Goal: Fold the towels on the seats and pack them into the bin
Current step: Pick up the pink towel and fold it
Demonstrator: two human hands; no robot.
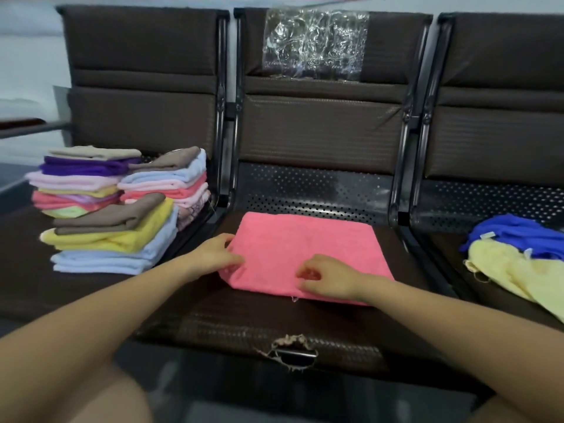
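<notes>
Pink towel (305, 254) flat at frame centre on the middle seat (274, 328), both hands on its near edge.
Long axis runs left-right; left hand (216, 250) pinches the left corner, right hand (323, 277) curls onto the near edge.

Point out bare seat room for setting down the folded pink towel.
Bare patches: the middle seat's front strip between the pink folded towel and the torn front edge, and its perforated rear. Crowded: the left seat's stacked folded towels; the right seat's loose blue and yellow towels.
</notes>
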